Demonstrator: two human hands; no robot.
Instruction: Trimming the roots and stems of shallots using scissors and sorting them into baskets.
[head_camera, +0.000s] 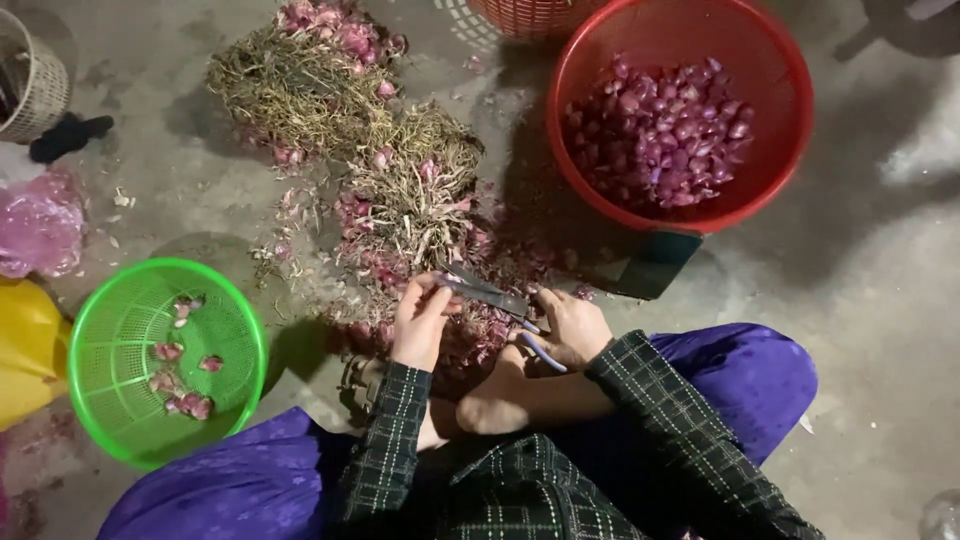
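Note:
My right hand grips a pair of scissors with pale purple handles, the blades pointing left. My left hand pinches a small shallot at the blade tips. Both hands work over a heap of shallot bunches with dry stalks and roots on the concrete floor. I sit cross-legged in purple trousers and dark checked sleeves, a bare foot below my hands.
A red basin of trimmed purple shallots stands at the upper right. A green mesh basket with several shallot pieces sits at the left. A yellow object, a pink plastic bag and a wicker basket lie at the far left.

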